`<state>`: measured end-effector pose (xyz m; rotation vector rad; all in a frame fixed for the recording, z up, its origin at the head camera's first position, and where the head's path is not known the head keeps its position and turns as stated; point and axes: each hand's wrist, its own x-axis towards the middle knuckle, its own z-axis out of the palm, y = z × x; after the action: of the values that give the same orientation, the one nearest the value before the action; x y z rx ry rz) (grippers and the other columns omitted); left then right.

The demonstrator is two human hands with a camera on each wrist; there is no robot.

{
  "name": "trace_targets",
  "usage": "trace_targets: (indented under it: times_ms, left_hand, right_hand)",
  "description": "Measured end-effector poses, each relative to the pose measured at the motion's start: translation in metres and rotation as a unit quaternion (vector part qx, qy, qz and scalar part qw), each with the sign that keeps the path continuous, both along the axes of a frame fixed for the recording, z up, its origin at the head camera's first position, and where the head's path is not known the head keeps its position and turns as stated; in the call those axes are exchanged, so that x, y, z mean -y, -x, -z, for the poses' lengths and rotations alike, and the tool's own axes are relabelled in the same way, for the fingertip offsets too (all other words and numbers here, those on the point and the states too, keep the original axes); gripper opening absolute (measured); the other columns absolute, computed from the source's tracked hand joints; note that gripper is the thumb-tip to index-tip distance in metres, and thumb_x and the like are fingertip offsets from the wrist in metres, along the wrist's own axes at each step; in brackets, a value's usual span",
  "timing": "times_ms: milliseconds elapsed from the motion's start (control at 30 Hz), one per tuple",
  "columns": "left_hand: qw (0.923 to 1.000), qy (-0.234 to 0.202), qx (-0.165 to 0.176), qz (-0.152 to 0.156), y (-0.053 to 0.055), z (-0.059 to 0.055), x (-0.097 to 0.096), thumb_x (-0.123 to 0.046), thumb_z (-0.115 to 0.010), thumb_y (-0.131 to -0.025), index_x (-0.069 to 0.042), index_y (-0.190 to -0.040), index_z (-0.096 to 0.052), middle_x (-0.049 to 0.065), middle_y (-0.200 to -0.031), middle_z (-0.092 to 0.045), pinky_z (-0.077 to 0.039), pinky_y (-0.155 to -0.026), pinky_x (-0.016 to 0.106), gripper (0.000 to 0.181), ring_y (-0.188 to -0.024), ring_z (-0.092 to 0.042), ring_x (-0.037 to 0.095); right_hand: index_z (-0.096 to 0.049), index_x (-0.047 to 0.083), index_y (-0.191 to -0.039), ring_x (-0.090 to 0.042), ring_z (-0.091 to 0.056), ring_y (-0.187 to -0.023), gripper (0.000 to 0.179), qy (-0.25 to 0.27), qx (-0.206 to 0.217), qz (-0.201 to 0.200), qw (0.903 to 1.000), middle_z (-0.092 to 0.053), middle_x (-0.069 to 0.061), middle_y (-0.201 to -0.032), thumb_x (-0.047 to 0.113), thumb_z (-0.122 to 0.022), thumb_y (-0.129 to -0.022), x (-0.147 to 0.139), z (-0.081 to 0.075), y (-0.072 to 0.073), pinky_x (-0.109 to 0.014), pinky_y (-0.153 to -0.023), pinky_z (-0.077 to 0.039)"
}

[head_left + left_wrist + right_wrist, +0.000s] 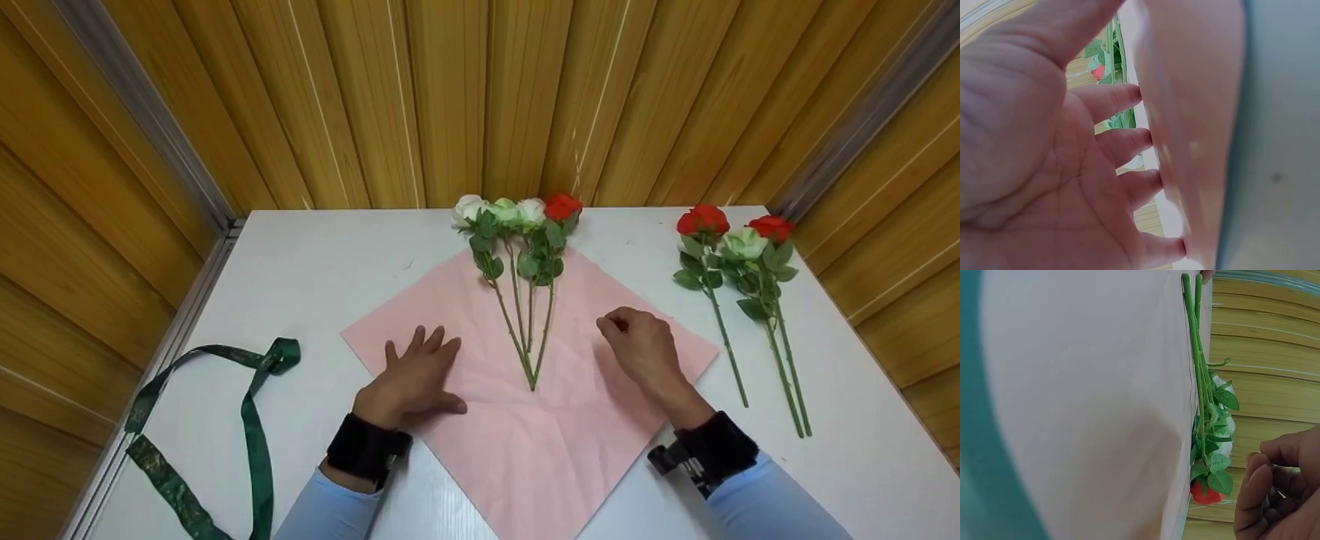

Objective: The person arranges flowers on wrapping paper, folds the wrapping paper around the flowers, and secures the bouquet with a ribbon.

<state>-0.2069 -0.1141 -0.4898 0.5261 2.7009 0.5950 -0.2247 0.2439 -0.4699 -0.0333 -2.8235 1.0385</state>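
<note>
A pink wrapping sheet (517, 457) lies on the white table like a diamond, with faint creases. Several roses with long green stems rest on it, their stems meeting near the sheet's middle. Along the far edge their heads fan out: a white rose (468, 211), a pale green one (505, 213), another white one and a red rose (562, 206). My left hand (411, 382) is spread, its fingertips touching the sheet left of the stems. My right hand (643, 346) hovers over the sheet's right side, fingers curled and thumb near the index finger (1255, 486), holding nothing.
To the right lie a single red rose (703, 220) and a pair, one pale green rose (744, 244) and one red rose (772, 228). A dark green ribbon (259, 450) loops across the table's left side. Wood-look panels (450, 105) stand behind and at both sides.
</note>
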Motion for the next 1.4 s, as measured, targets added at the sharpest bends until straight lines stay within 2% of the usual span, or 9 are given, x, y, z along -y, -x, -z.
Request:
trace_targets:
  times_ms: [300, 500, 767, 833, 900, 1033, 1167, 1400]
  left_hand:
    - [1.0, 0.009, 0.002, -0.002, 0.001, 0.002, -0.001, -0.052, -0.088, -0.082, -0.016, -0.166, -0.036, 0.017, -0.174, -0.023, -0.003, -0.116, 0.084, 0.105, -0.163, -0.01, 0.044]
    - [1.0, 0.006, 0.001, -0.001, 0.001, 0.001, 0.0, -0.052, -0.088, -0.082, -0.015, -0.165, -0.037, 0.017, -0.174, -0.024, -0.006, -0.117, 0.083, 0.105, -0.163, -0.011, 0.044]
    - [0.9998, 0.018, -0.003, 0.003, 0.001, 0.001, 0.001, -0.055, -0.087, -0.083, -0.016, -0.166, -0.036, 0.017, -0.174, -0.025, -0.008, -0.117, 0.083, 0.104, -0.162, -0.011, 0.044]
    - [0.9998, 0.019, -0.001, 0.002, 0.001, 0.001, 0.0, -0.054, -0.086, -0.083, -0.017, -0.166, -0.036, 0.017, -0.174, -0.024, -0.007, -0.118, 0.083, 0.104, -0.163, -0.011, 0.044]
    - [0.9998, 0.019, 0.001, 0.002, 0.001, 0.001, 0.0, -0.054, -0.086, -0.083, -0.017, -0.166, -0.035, 0.016, -0.174, -0.024, -0.007, -0.118, 0.082, 0.104, -0.163, -0.01, 0.044]
    - [0.9999, 0.016, 0.003, 0.003, 0.001, -0.001, -0.001, -0.053, -0.086, -0.084, -0.016, -0.166, -0.035, 0.017, -0.174, -0.023, -0.006, -0.118, 0.082, 0.104, -0.163, -0.01, 0.044]
    - [0.9999, 0.007, 0.012, -0.001, 0.001, -0.002, 0.0, -0.051, -0.087, -0.083, -0.017, -0.166, -0.035, 0.016, -0.175, -0.022, -0.003, -0.119, 0.081, 0.104, -0.163, -0.008, 0.043]
    - [0.9999, -0.001, 0.012, -0.003, 0.0, -0.002, 0.001, -0.051, -0.087, -0.083, -0.017, -0.166, -0.035, 0.016, -0.175, -0.021, -0.002, -0.119, 0.081, 0.105, -0.163, -0.007, 0.043]
  right_hand:
    - [-0.078, 0.001, -0.111, -0.029, -0.069, -0.086, 0.028, -0.016, 0.007, 0.032, 0.9993, -0.077, -0.015, -0.099, 0.025, -0.063, -0.104, -0.038, 0.002, -0.009, -0.038, -0.074, -0.049]
    - [-0.078, -0.003, -0.109, -0.031, -0.069, -0.082, 0.03, -0.05, -0.003, 0.043, 0.9978, -0.077, -0.017, -0.095, 0.022, -0.062, -0.104, -0.065, 0.007, -0.013, -0.038, -0.07, -0.049]
    - [-0.076, -0.008, -0.105, -0.048, -0.071, -0.084, 0.03, -0.109, -0.012, 0.059, 0.9922, -0.076, -0.028, -0.098, 0.016, -0.058, -0.103, -0.098, 0.009, -0.013, -0.057, -0.072, -0.054]
    - [-0.076, -0.009, -0.103, -0.047, -0.071, -0.08, 0.03, -0.12, -0.018, 0.067, 0.9903, -0.075, -0.029, -0.097, 0.015, -0.058, -0.103, -0.108, 0.01, -0.012, -0.053, -0.066, -0.054]
    - [-0.075, -0.009, -0.101, -0.041, -0.069, -0.073, 0.03, -0.123, -0.013, 0.075, 0.9896, -0.075, -0.028, -0.093, 0.014, -0.056, -0.102, -0.117, 0.01, -0.013, -0.046, -0.059, -0.051]
    - [-0.07, -0.006, -0.082, -0.028, -0.059, -0.059, 0.032, -0.133, 0.026, 0.082, 0.9874, -0.067, -0.019, -0.071, 0.013, -0.054, -0.102, -0.132, 0.01, -0.018, -0.036, -0.048, -0.04]
    - [-0.059, 0.003, -0.065, -0.025, -0.054, -0.054, 0.038, -0.153, 0.055, 0.077, 0.9837, -0.055, -0.01, -0.058, 0.012, -0.052, -0.101, -0.141, 0.011, -0.023, -0.036, -0.045, -0.038]
    - [-0.059, -0.001, -0.067, -0.03, -0.059, -0.057, 0.036, -0.165, 0.052, 0.075, 0.982, -0.058, -0.016, -0.061, 0.01, -0.053, -0.101, -0.148, 0.01, -0.024, -0.038, -0.044, -0.039]
